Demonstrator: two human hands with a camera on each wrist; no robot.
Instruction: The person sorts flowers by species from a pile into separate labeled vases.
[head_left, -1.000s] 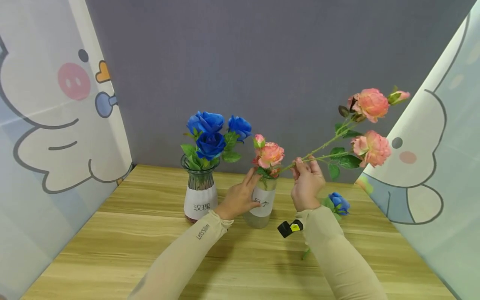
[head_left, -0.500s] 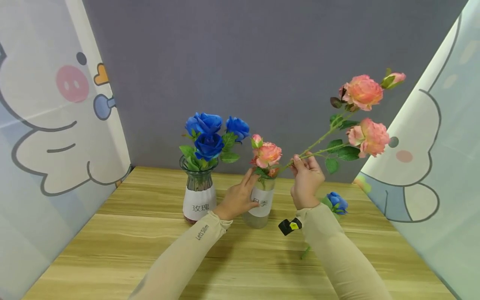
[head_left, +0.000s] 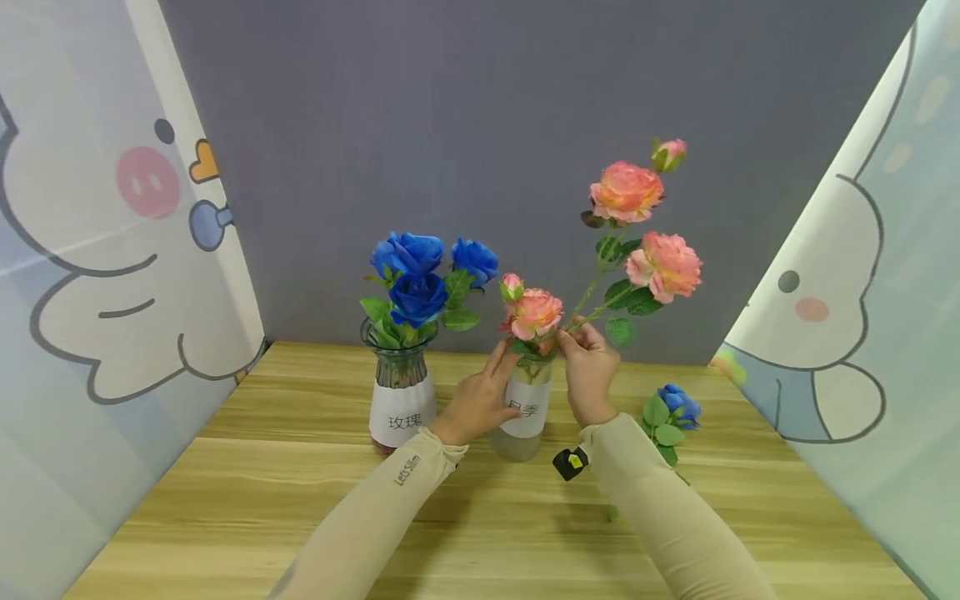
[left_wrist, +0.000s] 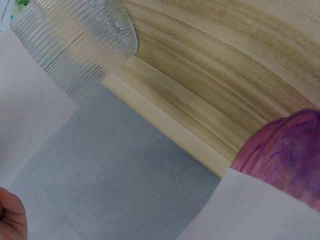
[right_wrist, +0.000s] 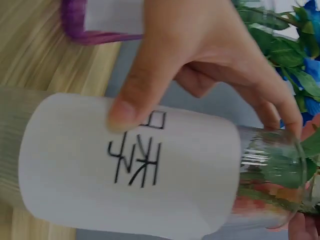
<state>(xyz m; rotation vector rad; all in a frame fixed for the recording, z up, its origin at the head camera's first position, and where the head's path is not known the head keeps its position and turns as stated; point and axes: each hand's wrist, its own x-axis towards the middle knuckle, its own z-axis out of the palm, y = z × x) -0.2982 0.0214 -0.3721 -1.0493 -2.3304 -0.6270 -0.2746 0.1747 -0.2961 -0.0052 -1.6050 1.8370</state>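
Note:
My left hand (head_left: 480, 404) holds a clear glass vase (head_left: 517, 446) at its side. In the right wrist view the thumb presses its white paper label (right_wrist: 75, 150), while the fingers reach the rim. Short pink roses (head_left: 536, 312) stand in this vase. My right hand (head_left: 588, 375) pinches the lower stem of a long pink rose spray (head_left: 663, 267) right beside the vase mouth. Two blooms and a bud top the spray, which leans up to the right. The stem's lower end is hidden behind the hand and flowers.
To the left stands a darker glass vase (head_left: 402, 362) with a labelled paper band and several blue roses (head_left: 418, 296). A single blue rose (head_left: 678, 406) lies on the wooden table (head_left: 225, 500) beyond my right forearm. A grey panel (head_left: 465, 125) rises behind.
My right hand has moved left and down with the pink rose spray, bringing its stem to the vase mouth and standing it more upright. My left hand stays on the vase.

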